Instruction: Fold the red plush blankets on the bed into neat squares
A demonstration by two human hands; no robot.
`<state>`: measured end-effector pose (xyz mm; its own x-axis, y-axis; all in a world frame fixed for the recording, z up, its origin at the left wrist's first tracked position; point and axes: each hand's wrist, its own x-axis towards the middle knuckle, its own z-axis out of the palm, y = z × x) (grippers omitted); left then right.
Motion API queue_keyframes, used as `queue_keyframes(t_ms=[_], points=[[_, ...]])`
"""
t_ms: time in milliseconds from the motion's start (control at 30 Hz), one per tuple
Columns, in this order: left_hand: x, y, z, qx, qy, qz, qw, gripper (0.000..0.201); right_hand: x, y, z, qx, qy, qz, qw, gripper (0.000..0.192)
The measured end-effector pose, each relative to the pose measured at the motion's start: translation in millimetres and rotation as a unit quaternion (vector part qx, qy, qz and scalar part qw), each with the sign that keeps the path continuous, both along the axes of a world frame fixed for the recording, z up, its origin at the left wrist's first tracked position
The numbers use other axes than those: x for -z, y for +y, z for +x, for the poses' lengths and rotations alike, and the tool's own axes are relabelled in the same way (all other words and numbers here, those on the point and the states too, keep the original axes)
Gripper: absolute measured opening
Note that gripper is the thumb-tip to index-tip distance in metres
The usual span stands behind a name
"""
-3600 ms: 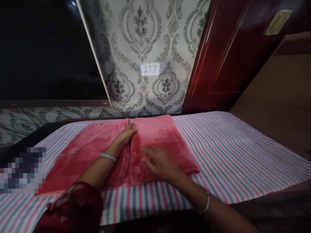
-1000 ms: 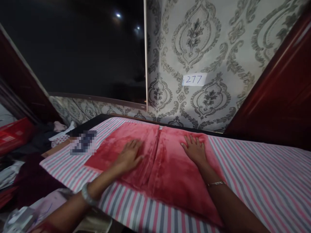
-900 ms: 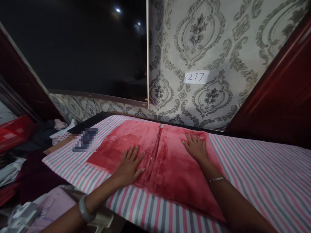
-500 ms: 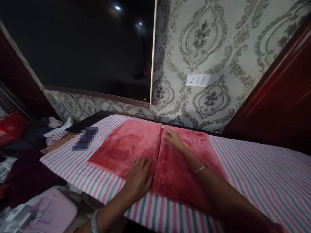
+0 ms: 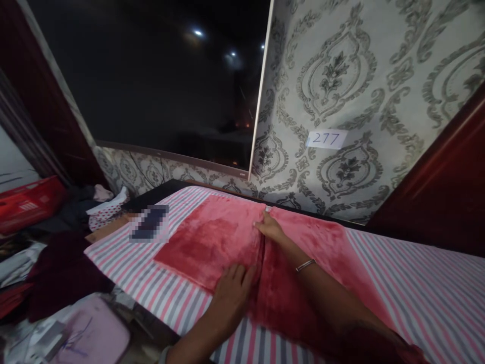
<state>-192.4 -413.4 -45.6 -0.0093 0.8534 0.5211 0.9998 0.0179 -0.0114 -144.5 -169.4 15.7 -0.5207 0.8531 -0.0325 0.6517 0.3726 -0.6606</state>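
A plush red cloth [image 5: 212, 240] lies flat on a bed covered by a pink, grey and white striped sheet [image 5: 424, 288]. A seam or fold runs down the cloth's middle. My left hand [image 5: 232, 292] rests palm down at the near end of that seam, fingers apart. My right hand [image 5: 270, 228] reaches to the far end of the seam near the wall, with its fingertips on the cloth edge. Whether its fingers pinch the edge is unclear. A thin bangle sits on my right wrist.
Patterned wallpaper carries a paper label reading 277 [image 5: 326, 138]. A large dark screen [image 5: 159, 86] hangs at the left, and a dark red door [image 5: 435, 197] stands at the right. A pile of clothes [image 5: 56, 263], a red box [image 5: 30, 202] and a pink item [image 5: 89, 336] lie left of the bed.
Both hands left the flat halves of the cloth and came to the middle seam, the right hand at its far end, the left at its near end. The view swung left.
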Motion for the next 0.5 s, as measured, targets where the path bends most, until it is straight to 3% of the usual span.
queue_keyframes(t_ms=[167, 267, 400, 500], points=[[-11.5, -4, -10, 0.077, 0.003, 0.083, 0.994, 0.035, 3.6, -5, -5, 0.016, 0.060, -0.037, 0.997, 0.088], [-23.1, -3, -11, 0.073, -0.006, 0.146, 0.987, 0.031, 5.8, -13, -7, 0.010, 0.110, -0.057, 0.992, 0.091], [-24.6, -2, -8, 0.070, -0.020, 0.151, 0.986, 0.029, 8.9, -28, -3, -0.005, 0.163, -0.077, 0.984, 0.090], [-19.5, -5, -8, 0.065, -0.022, 0.149, 0.986, 0.031, 10.1, -36, 3, -0.028, 0.221, -0.141, 0.965, 0.090]])
